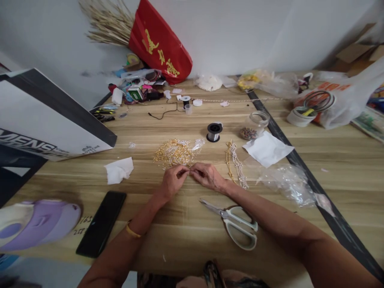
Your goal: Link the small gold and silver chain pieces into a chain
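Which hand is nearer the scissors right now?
Right. The right hand is just beyond the scissors; the left hand is farther off, beyond and to their left.

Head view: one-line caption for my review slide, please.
Left hand and right hand close together beside a gold-and-silver pile on a wooden table, scissors nearby.

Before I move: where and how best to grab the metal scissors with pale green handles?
Probably the near loop of the scissors, coming from the person's own side. They lie flat, loops toward the person, blades pointing forward-left. The bare right forearm runs beside the far loop, crowding that side.
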Demonstrator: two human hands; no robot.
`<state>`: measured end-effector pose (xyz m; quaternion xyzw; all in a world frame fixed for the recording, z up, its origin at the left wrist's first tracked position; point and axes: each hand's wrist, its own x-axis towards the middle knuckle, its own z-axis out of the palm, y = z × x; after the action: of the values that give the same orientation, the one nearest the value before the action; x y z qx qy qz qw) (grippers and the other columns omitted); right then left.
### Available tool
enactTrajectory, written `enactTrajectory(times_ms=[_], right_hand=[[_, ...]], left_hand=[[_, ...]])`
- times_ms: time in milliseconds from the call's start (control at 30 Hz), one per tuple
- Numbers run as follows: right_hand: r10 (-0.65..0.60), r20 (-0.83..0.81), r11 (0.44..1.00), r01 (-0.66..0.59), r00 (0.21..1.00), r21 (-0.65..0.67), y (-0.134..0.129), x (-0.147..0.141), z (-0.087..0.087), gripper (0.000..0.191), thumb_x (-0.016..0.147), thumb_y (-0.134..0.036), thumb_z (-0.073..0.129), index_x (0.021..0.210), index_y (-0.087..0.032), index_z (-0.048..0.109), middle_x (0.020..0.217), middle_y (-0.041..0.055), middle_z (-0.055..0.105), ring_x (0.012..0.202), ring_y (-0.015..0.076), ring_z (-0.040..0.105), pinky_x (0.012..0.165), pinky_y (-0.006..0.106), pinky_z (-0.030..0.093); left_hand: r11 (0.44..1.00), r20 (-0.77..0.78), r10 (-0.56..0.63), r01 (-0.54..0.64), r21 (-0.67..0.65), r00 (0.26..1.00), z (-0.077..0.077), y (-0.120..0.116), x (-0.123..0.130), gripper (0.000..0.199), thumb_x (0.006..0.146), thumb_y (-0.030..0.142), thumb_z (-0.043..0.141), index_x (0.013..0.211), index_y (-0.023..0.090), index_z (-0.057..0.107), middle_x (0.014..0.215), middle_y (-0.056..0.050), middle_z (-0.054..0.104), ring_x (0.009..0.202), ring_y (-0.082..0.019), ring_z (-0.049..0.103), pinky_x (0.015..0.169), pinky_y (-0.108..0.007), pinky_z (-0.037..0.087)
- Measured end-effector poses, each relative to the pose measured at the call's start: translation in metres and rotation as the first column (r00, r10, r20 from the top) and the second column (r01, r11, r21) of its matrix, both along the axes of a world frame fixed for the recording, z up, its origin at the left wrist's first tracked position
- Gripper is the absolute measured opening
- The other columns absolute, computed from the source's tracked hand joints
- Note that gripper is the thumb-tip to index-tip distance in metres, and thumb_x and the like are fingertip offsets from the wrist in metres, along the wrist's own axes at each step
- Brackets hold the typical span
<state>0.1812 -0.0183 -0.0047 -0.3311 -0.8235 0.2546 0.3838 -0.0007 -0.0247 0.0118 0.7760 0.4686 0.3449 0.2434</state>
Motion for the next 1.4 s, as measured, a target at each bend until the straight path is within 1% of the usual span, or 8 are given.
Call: enactTrajectory(times_ms=[100,233,400,600,833,1000,1200,1400], right_hand=[[-0.001,-0.002,1.000,0.001,1.000,0.004,0.000,0.001,0.001,0.013,0.088,-0.020,0.049,0.083,-0.014,0.060,0.068,0.0008,0.058,0.058,0.0094,0.050,0.056,0.020,0.038],[0.011,0.000,1.000,-0.011,1.000,0.023,0.001,0.002,0.002,0.014,0.090,-0.020,0.047,0.086,-0.014,0.060,0.073,0.0027,0.062,0.060,0.0103,0.054,0.057,0.020,0.040],[0.018,0.035,0.997,-0.020,0.999,0.076,0.001,0.003,-0.001,0.015,0.092,-0.021,0.044,0.088,-0.016,0.058,0.075,0.0041,0.064,0.064,0.0123,0.057,0.061,0.022,0.042],[0.029,0.113,0.989,-0.045,0.993,0.143,0.001,0.005,-0.004,0.017,0.094,-0.022,0.042,0.087,-0.017,0.057,0.077,0.0048,0.062,0.069,0.0134,0.057,0.064,0.023,0.043],[0.022,0.175,0.982,-0.054,0.984,0.180,0.001,0.005,-0.004,0.018,0.094,-0.021,0.041,0.086,-0.016,0.056,0.076,0.0045,0.061,0.068,0.0127,0.056,0.063,0.023,0.041],[0.023,0.207,0.977,-0.066,0.978,0.204,0.001,0.006,-0.004,0.019,0.095,-0.021,0.040,0.084,-0.016,0.056,0.076,0.0048,0.060,0.068,0.0132,0.055,0.063,0.023,0.041],[0.015,0.196,0.982,-0.050,0.981,0.179,0.001,0.006,-0.004,0.020,0.095,-0.022,0.040,0.083,-0.017,0.055,0.074,0.0039,0.059,0.067,0.0128,0.055,0.062,0.023,0.041],[0.036,0.153,0.985,-0.061,0.988,0.159,0.000,0.005,-0.003,0.018,0.095,-0.022,0.040,0.089,-0.017,0.057,0.076,0.0047,0.062,0.068,0.0130,0.057,0.064,0.023,0.043]], left_hand=[[0.984,0.093,-0.007,0.023,-0.179,0.996,-0.002,0.002,-0.002,0.009,0.078,0.022,0.059,0.078,0.015,0.066,0.073,-0.003,0.068,0.065,-0.013,0.061,0.063,-0.022,0.047],[0.902,0.260,-0.039,0.146,-0.407,0.965,-0.002,0.007,-0.006,0.019,0.077,0.031,0.060,0.078,0.013,0.065,0.066,-0.002,0.065,0.061,-0.012,0.059,0.059,-0.022,0.047],[0.818,0.331,-0.004,0.193,-0.542,0.944,0.006,0.009,-0.006,0.033,0.080,0.043,0.057,0.070,0.012,0.064,0.063,-0.003,0.064,0.058,-0.011,0.057,0.058,-0.022,0.047],[0.774,0.351,-0.027,0.242,-0.585,0.936,0.011,0.008,-0.006,0.037,0.078,0.046,0.060,0.067,0.011,0.063,0.061,-0.003,0.063,0.055,-0.010,0.055,0.057,-0.022,0.046],[0.745,0.387,0.007,0.254,-0.617,0.922,0.007,0.008,-0.006,0.032,0.073,0.043,0.066,0.074,0.011,0.062,0.060,-0.001,0.063,0.053,-0.010,0.056,0.055,-0.022,0.047],[0.753,0.385,0.018,0.241,-0.613,0.923,0.006,0.007,-0.005,0.032,0.071,0.042,0.068,0.073,0.011,0.060,0.058,-0.001,0.063,0.050,-0.010,0.056,0.053,-0.022,0.047],[0.777,0.389,0.038,0.217,-0.590,0.921,0.009,0.006,-0.003,0.030,0.074,0.042,0.065,0.076,0.013,0.058,0.057,-0.001,0.063,0.050,-0.010,0.057,0.051,-0.021,0.046],[0.765,0.410,0.040,0.236,-0.599,0.911,0.004,0.007,-0.004,0.038,0.072,0.041,0.067,0.095,0.011,0.060,0.059,-0.001,0.064,0.051,-0.010,0.058,0.052,-0.022,0.048]])
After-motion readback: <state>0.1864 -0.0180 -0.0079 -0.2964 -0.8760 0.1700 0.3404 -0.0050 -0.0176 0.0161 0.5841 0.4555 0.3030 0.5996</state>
